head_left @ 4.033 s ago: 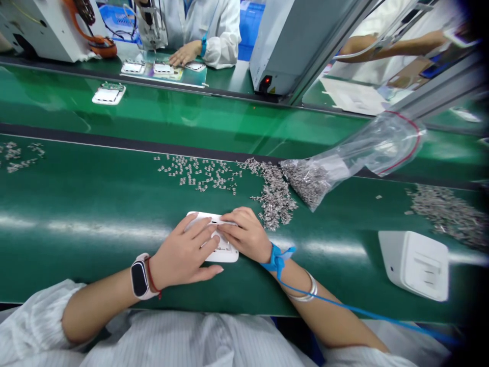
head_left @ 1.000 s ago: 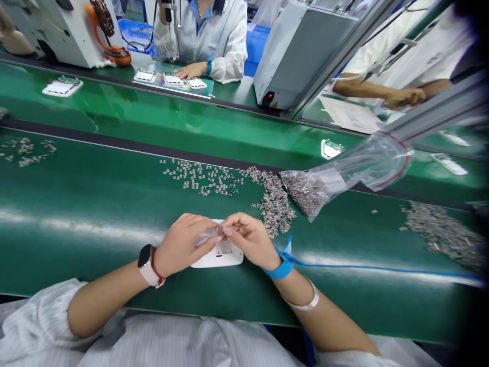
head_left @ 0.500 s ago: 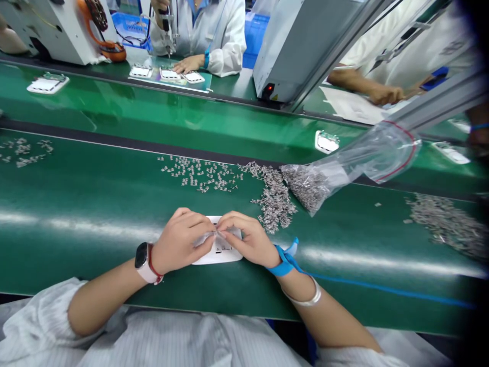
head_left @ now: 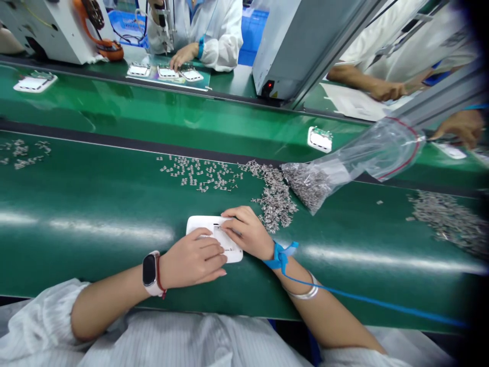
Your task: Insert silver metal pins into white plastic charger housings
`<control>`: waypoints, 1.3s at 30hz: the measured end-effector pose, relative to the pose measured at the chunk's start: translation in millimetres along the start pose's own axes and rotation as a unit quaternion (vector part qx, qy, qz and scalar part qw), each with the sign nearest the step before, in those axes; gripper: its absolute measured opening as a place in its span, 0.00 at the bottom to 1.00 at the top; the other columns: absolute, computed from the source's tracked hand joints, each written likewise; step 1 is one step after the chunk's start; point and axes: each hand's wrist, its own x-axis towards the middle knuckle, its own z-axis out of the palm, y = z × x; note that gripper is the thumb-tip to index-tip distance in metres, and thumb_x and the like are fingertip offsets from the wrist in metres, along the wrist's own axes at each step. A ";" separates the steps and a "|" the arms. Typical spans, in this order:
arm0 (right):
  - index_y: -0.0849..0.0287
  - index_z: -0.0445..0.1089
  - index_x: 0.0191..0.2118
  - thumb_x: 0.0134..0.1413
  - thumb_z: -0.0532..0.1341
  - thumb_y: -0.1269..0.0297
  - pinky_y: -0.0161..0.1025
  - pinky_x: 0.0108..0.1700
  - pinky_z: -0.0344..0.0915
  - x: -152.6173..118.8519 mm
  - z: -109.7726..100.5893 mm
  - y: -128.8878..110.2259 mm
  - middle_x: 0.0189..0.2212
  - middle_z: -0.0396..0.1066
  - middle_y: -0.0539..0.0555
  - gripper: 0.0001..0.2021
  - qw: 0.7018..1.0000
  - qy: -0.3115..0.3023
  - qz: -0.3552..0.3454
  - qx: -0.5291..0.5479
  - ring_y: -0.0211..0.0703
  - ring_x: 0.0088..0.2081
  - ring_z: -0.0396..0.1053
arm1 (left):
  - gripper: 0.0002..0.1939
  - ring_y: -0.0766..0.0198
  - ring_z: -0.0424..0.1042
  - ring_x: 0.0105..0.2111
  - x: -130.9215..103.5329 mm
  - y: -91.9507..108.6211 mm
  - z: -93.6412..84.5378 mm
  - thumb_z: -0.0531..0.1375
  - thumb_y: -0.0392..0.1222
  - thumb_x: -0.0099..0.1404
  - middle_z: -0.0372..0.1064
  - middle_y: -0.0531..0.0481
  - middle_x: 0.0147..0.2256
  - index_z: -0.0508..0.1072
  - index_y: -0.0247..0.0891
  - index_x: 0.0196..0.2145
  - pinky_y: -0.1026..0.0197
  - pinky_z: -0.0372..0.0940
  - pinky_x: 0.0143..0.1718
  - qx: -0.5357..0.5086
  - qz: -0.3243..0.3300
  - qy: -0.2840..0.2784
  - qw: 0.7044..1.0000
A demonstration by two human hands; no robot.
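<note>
The grip of your left hand (head_left: 196, 259) is lying over the lower left of the white housing (head_left: 202, 223), its fingers reaching across the recess, and I cannot tell whether they are pinching anything underneath. Your right hand (head_left: 250, 233) is bending its fingers over the upper right of the same housing, near the dark slot at its top edge; whether its grip is pinching a small part is staying hidden from me. The housing is resting on the green worktop (head_left: 114, 196), at the centre of the frame and a little below the middle. Your left wrist is wearing a watch (head_left: 150, 271), while a blue strap (head_left: 280, 256) is circling your right wrist, its cord trailing toward the lower right. Just above your right hand, a dense heap of metal parts (head_left: 275, 199) is spreading, and looser pieces are scattering to its left. A clear plastic bag (head_left: 311, 186), holding more of them, is lying beside the heap, right of centre. Another pile (head_left: 449, 218) is sitting at the right edge. In the upper part of the frame, a co-worker's hand (head_left: 185, 55) is touching white units across the line.
</note>
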 end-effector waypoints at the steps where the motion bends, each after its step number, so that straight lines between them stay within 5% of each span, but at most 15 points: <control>1: 0.59 0.66 0.32 0.55 0.56 0.71 0.41 0.41 0.60 -0.8 0.9 0.1 0.37 0.70 0.55 0.03 1.000 0.008 -0.015 -0.011 0.40 0.37 0.65 | 0.09 0.66 0.70 0.35 -0.2 -1.5 -0.5 0.52 0.42 0.66 0.73 0.51 0.33 0.69 0.36 0.35 0.57 0.57 0.45 -0.005 0.005 0.000 1.000; 4: 0.59 0.67 0.33 0.54 0.57 0.72 0.41 0.39 0.60 -2.7 1.5 0.3 0.35 0.71 0.56 0.03 0.998 0.023 -0.052 -0.039 0.40 0.36 0.65 | 0.10 0.65 0.70 0.36 -0.3 -3.1 -3.0 0.53 0.44 0.65 0.73 0.52 0.33 0.69 0.36 0.35 0.55 0.56 0.47 -0.023 0.003 0.005 1.000; 11: 0.59 0.68 0.35 0.55 0.56 0.71 0.41 0.40 0.61 -5.3 -1.4 1.0 0.35 0.72 0.56 0.04 0.992 0.028 -0.094 -0.076 0.39 0.35 0.65 | 0.22 0.50 0.63 0.48 1.5 0.4 -8.5 0.51 0.56 0.62 0.70 0.43 0.43 0.69 0.33 0.38 0.45 0.51 0.53 0.030 -0.122 0.003 0.992; 19: 0.60 0.68 0.33 0.56 0.55 0.70 0.41 0.39 0.61 -4.0 1.0 -3.3 0.35 0.71 0.56 0.05 0.995 0.005 -0.065 -0.074 0.41 0.36 0.65 | 0.25 0.50 0.62 0.49 3.2 0.5 -8.7 0.50 0.59 0.62 0.69 0.42 0.42 0.69 0.33 0.39 0.45 0.50 0.55 0.035 -0.128 -0.044 0.990; 39: 0.59 0.68 0.36 0.56 0.54 0.71 0.41 0.39 0.61 -6.5 2.4 -4.9 0.34 0.70 0.56 0.06 0.995 0.025 -0.068 -0.073 0.40 0.36 0.65 | 0.23 0.51 0.62 0.49 1.5 -0.7 -7.0 0.51 0.57 0.62 0.69 0.42 0.43 0.69 0.33 0.41 0.44 0.51 0.55 0.032 -0.118 -0.027 0.992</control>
